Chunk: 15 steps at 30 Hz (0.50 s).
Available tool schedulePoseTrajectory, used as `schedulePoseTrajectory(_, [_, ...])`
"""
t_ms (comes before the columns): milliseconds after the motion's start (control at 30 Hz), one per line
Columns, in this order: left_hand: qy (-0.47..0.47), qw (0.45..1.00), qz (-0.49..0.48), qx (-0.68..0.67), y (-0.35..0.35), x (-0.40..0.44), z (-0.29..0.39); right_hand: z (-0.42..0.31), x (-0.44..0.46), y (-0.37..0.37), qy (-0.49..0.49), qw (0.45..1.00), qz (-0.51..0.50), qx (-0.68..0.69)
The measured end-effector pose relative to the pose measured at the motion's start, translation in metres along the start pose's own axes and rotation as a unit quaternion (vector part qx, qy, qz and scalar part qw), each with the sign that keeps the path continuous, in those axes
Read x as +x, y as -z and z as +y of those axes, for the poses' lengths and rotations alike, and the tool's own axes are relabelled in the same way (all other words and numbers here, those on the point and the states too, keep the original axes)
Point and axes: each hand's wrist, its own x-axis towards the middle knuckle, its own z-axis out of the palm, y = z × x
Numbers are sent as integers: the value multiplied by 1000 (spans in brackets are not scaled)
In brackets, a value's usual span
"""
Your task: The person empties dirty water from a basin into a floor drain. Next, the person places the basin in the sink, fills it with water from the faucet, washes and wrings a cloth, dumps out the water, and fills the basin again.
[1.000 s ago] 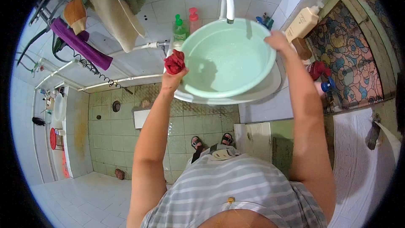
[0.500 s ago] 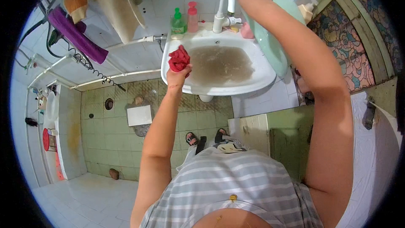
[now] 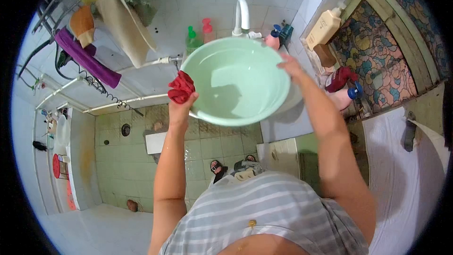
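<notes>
A pale green plastic basin (image 3: 245, 89) is over the white sink (image 3: 292, 95), its inside facing up toward me, and it covers most of the sink. My right hand (image 3: 293, 68) grips its right rim. Bunched in my left hand (image 3: 181, 108) is a wet-looking red cloth (image 3: 181, 88), held at the basin's left rim; whether those fingers also touch the rim I cannot tell. Behind the basin rises the white faucet (image 3: 242, 16).
A green pump bottle (image 3: 192, 40) and a pink pump bottle (image 3: 207, 30) stand behind the basin. To the right are a cream pump bottle (image 3: 325, 27) and other bottles. Towels, one purple (image 3: 87, 59), hang on the left. A white square (image 3: 156, 143) lies on the floor.
The basin has come from its tipped position at the sink's right to lie over the sink, hiding the murky water. My right hand moved down with it; my left hand shifted slightly left and down.
</notes>
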Motion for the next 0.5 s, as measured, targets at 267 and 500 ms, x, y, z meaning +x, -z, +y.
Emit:
schedulePoseTrajectory(267, [-30,940,-41,339,-15,-10,21,35,73,-12,71,900,72,-424])
schedulePoseTrajectory(500, [-45,970,11,239,-13,-15,-3,15,155,-39,167,716,40,-677])
